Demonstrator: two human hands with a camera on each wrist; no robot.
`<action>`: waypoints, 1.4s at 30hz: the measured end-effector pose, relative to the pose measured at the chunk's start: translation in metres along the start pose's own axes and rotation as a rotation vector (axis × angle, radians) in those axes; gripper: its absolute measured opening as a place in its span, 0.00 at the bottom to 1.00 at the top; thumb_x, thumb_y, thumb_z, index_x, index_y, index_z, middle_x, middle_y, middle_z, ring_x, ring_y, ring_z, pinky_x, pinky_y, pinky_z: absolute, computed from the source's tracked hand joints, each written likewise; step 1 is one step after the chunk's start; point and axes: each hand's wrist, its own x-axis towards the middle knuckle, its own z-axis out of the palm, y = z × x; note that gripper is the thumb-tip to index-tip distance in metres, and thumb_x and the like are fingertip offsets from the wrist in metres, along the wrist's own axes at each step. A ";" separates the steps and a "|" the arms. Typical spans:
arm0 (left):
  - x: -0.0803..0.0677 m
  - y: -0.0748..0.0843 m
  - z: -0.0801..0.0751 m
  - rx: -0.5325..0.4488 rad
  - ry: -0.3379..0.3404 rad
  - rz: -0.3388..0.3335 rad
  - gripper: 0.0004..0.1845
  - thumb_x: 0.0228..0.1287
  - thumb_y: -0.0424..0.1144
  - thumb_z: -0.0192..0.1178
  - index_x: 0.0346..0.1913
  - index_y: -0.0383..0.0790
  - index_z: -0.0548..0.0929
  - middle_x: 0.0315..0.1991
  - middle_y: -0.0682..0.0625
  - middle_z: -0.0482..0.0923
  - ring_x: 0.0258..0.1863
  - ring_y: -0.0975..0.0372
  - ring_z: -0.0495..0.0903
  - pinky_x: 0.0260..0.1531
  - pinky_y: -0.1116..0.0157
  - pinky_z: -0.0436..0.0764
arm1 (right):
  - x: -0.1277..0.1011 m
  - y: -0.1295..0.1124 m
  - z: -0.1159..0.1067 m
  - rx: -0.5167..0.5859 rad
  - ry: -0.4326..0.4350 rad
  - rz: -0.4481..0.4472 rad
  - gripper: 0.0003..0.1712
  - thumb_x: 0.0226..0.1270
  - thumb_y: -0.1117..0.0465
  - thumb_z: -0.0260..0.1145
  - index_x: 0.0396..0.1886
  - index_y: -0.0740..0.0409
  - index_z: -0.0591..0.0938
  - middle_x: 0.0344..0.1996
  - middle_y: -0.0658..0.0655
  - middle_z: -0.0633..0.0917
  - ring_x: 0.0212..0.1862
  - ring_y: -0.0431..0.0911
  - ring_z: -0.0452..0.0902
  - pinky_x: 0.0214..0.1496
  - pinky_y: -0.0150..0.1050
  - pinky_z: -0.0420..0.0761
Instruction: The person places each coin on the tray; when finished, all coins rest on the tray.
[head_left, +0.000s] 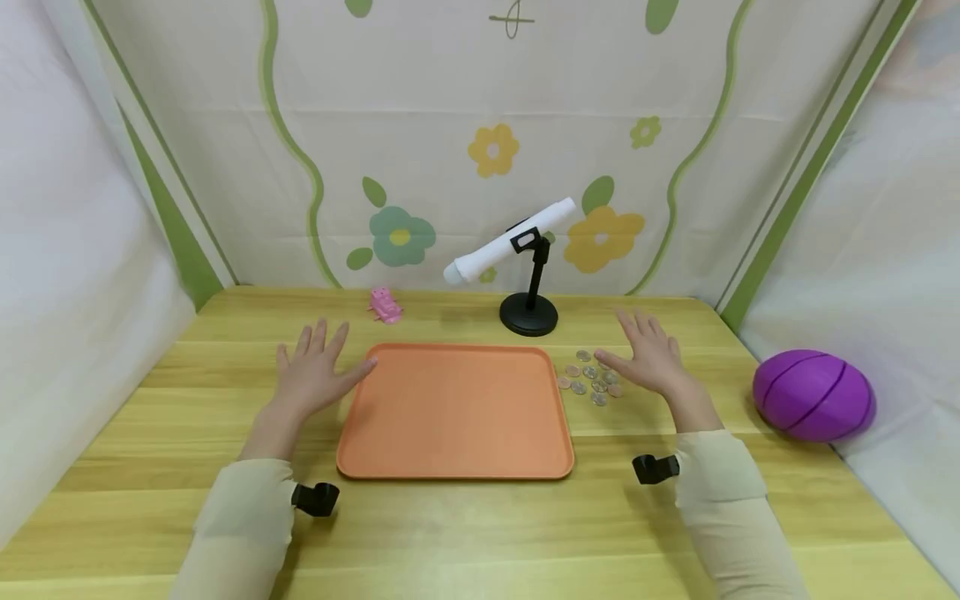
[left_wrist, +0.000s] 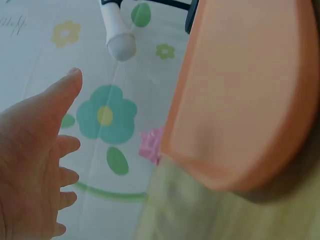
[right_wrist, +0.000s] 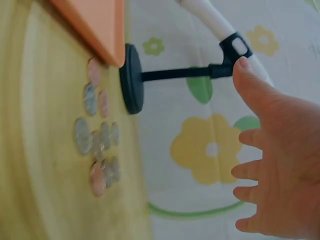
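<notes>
A person's left hand (head_left: pixel 309 377) hung above the table (head_left: pixel 465 533) by the left edge of an orange tray (head_left: pixel 453 412), the right hand (head_left: pixel 651 357) near a cluster of coins (head_left: pixel 590 372), fingers of the 2 hands spread. The coins lay just right of the tray. Behind it, a white mic (head_left: pixel 491 252) tilted in a black stand (head_left: pixel 528 315), right of a pink toy (head_left: pixel 386 307); a purple ball (head_left: pixel 813 396) sat at far right.

the left sleeve (head_left: pixel 238 529) and right sleeve (head_left: pixel 731 508) are plain pale cream cloth with wide ends; a small, blocky black left camera (head_left: pixel 316 499) and matching right camera (head_left: pixel 655 469) jut from their inner sides.
</notes>
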 end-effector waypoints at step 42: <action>-0.022 -0.054 0.056 -0.279 0.038 0.167 0.29 0.56 0.51 0.54 0.60 0.41 0.67 0.62 0.31 0.48 0.61 0.40 0.41 0.50 0.40 0.35 | -0.018 0.070 0.086 0.483 0.138 0.120 0.27 0.55 0.51 0.62 0.47 0.68 0.74 0.57 0.69 0.62 0.59 0.65 0.50 0.55 0.59 0.49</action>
